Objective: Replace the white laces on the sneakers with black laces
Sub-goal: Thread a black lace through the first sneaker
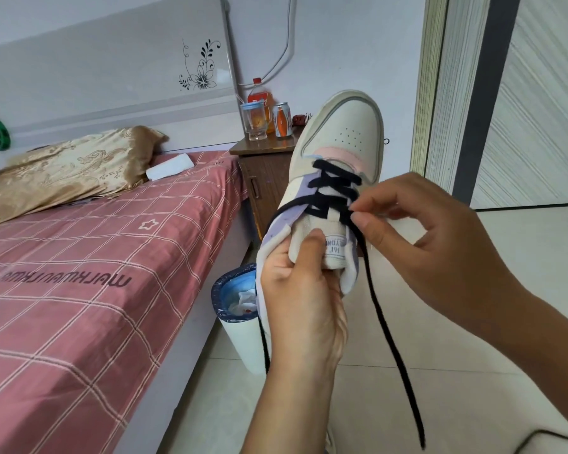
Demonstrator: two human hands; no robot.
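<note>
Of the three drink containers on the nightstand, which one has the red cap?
The tall plastic bottle of orange drink at the back. The clear mug in front of it has a blue lid, and the can beside them has a plain metal top.

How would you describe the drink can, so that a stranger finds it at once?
Beside the bed stands a brown nightstand. The can stands on it, right of a clear mug and an orange bottle. It is the only metal, silver-topped container there.
</note>
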